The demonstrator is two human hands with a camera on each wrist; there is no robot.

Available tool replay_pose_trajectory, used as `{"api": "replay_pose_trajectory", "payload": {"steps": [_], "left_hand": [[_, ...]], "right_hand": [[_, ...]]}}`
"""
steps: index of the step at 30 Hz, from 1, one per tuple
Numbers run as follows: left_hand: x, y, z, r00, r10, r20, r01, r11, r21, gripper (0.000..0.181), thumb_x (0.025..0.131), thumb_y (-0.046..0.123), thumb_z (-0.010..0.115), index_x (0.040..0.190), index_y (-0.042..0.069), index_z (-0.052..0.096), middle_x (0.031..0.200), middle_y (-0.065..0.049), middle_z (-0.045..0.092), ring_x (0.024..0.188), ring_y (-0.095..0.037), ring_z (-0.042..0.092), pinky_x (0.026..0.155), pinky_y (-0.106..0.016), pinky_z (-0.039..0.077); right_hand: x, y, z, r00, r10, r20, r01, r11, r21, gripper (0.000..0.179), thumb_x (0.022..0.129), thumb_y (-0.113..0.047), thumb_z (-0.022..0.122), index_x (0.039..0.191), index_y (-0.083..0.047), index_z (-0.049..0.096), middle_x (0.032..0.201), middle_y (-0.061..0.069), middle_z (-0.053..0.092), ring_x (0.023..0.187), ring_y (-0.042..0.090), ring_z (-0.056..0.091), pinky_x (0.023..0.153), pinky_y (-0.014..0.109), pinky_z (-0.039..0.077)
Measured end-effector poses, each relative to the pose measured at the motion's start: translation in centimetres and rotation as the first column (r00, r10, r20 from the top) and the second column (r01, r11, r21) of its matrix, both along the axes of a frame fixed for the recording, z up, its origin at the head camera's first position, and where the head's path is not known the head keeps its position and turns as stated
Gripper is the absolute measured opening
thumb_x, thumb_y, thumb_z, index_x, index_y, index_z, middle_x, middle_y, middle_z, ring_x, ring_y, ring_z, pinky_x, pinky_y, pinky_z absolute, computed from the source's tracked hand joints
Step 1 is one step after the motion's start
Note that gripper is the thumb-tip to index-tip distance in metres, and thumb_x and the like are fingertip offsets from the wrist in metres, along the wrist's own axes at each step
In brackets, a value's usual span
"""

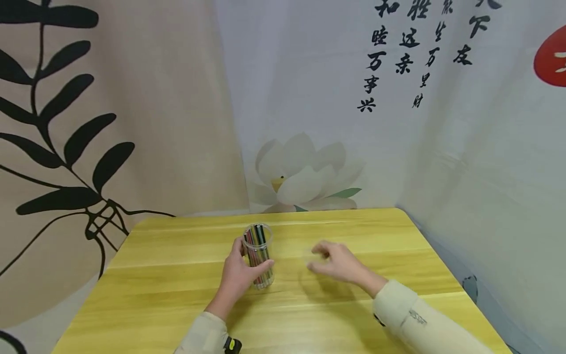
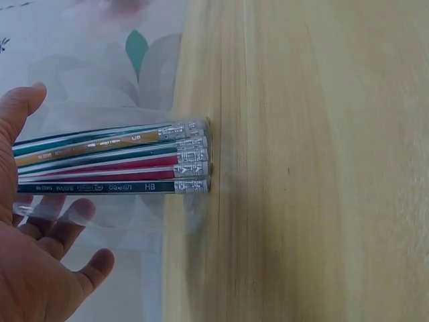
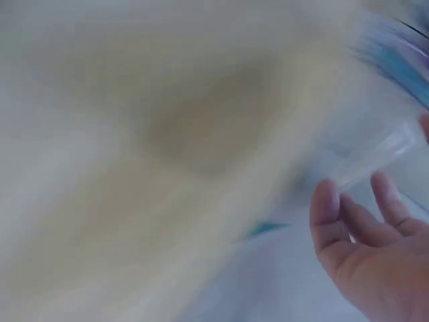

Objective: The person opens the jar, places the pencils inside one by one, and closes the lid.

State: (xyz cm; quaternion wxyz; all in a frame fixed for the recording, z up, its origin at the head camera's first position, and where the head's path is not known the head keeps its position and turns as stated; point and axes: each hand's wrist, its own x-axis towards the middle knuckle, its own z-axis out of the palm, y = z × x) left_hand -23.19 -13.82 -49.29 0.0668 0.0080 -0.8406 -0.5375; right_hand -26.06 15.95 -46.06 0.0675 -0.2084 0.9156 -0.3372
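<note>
A clear plastic jar (image 1: 265,281) stands on the table, filled with several pencils (image 1: 256,240) in dark, red and yellow tones. In the left wrist view, the pencils (image 2: 100,157) show silver ferrules at the jar's base end. My left hand (image 1: 240,273) grips the jar from its left side, with the thumb across the near side and fingers behind. To the right of the jar, apart from it, my right hand (image 1: 338,263) is raised over the table. It holds a clear lid (image 3: 379,157) at its fingertips, blurred and hard to make out in the head view.
The wooden table (image 1: 177,295) carries the jar near its far edge. Behind it hangs a cloth (image 1: 177,98) printed with dark leaves, a pale lotus and writing. The table's right edge slopes past my right sleeve (image 1: 424,314).
</note>
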Motion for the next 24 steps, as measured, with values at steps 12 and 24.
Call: {"api": "replay_pose_trajectory", "payload": {"steps": [12, 24], "left_hand": [[-0.1, 0.8, -0.3, 0.997, -0.078, 0.002, 0.077, 0.997, 0.019, 0.087, 0.086, 0.043, 0.091, 0.154, 0.019, 0.04, 0.142, -0.012, 0.061, 0.133, -0.034, 0.059, 0.107, -0.062, 0.054], [0.0, -1.2, 0.3, 0.994, -0.113, 0.001, 0.113, 0.992, 0.048, 0.095, 0.087, 0.042, 0.091, 0.163, 0.024, 0.038, 0.159, -0.012, 0.054, 0.149, -0.038, 0.049, 0.117, -0.068, 0.044]], "right_hand": [[-1.0, -11.0, 8.2, 0.936, 0.284, -0.207, -0.273, 0.959, 0.081, 0.045, 0.105, -0.042, 0.065, 0.145, -0.021, 0.068, 0.151, 0.009, 0.065, 0.125, 0.036, 0.067, 0.108, 0.054, 0.055], [-1.3, -12.0, 8.6, 0.847, 0.445, -0.291, -0.36, 0.883, 0.301, 0.045, 0.109, -0.038, 0.063, 0.148, -0.016, 0.065, 0.16, 0.013, 0.056, 0.151, 0.038, 0.049, 0.124, 0.054, 0.044]]}}
